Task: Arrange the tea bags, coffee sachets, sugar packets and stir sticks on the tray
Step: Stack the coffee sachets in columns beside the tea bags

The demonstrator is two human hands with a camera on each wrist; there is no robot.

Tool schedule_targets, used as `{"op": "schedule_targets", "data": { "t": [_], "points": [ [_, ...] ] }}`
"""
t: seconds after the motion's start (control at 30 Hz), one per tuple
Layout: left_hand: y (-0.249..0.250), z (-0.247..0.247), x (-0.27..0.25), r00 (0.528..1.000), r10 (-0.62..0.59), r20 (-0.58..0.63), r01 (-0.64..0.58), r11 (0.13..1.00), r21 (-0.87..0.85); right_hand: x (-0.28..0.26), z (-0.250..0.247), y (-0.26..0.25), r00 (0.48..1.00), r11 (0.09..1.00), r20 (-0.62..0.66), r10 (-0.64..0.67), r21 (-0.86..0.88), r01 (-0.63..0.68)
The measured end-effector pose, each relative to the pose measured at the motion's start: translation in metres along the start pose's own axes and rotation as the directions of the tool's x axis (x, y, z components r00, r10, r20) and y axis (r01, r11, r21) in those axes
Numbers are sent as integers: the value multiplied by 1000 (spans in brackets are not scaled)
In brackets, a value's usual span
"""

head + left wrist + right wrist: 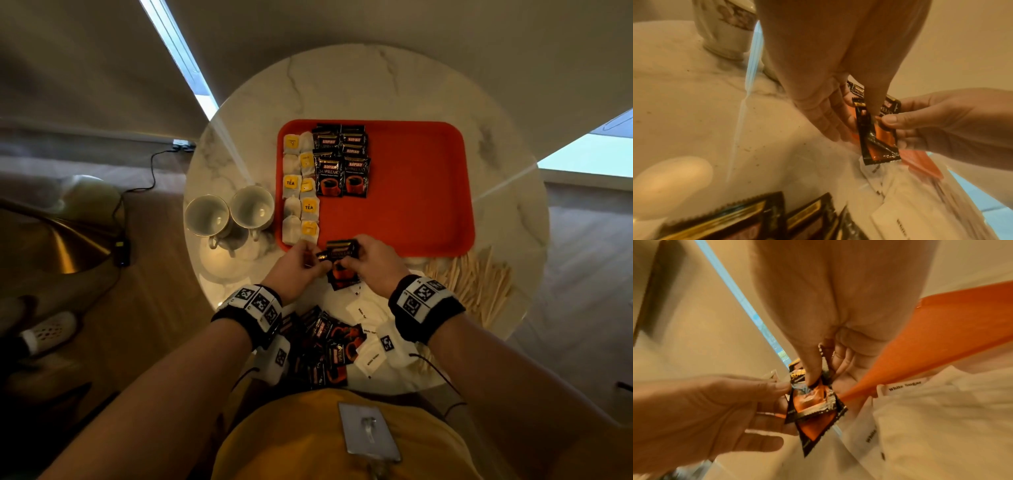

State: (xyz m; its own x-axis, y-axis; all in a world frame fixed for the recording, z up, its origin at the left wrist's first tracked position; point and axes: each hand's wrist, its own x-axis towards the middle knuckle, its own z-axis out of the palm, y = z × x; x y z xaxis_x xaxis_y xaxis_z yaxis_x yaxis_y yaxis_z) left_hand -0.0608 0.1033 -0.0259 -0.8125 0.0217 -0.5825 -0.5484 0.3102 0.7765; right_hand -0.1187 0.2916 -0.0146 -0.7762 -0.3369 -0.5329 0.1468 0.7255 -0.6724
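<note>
A red tray [411, 219] lies on the round marble table. Tea bags [301, 185] fill two columns along its left side, with black coffee sachets [342, 161] overlapping beside them. Just over the tray's near edge, my left hand [313, 262] and right hand [347, 260] both pinch a small bunch of coffee sachets [340, 251]. In the left wrist view my left fingers [828, 118] lie against the held sachets [877, 134]. The right wrist view shows my right thumb [812, 369] pressed onto the held sachets [813, 402]. Loose coffee sachets [325, 342], white sugar packets [368, 313] and wooden stir sticks [476, 284] lie on the table.
Two white cups [209, 216] [253, 205] stand left of the tray, close to the tea bags. The tray's right half is bare red. A floor lamp base and a cable sit on the wooden floor to the left.
</note>
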Motion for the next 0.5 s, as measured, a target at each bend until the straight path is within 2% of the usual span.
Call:
{"op": "schedule_targets", "data": {
  "t": [0.1,0.23,0.37,0.5],
  "points": [
    [9,1,3,999,-26,-23,22,987,-160,12,-5,3,998,989,-63,29,147,-19],
    [13,0,10,987,-40,-155,-2,966,-258,28,-13,-2,985,962,-129,117,262,-80],
    [12,-2,17,962,-6,-272,-41,985,-165,54,-28,-10,959,965,-243,143,249,-80],
    [10,-3,22,957,0,-290,-29,995,-94,82,-35,-24,954,988,-267,133,106,-109]
  ]
}}
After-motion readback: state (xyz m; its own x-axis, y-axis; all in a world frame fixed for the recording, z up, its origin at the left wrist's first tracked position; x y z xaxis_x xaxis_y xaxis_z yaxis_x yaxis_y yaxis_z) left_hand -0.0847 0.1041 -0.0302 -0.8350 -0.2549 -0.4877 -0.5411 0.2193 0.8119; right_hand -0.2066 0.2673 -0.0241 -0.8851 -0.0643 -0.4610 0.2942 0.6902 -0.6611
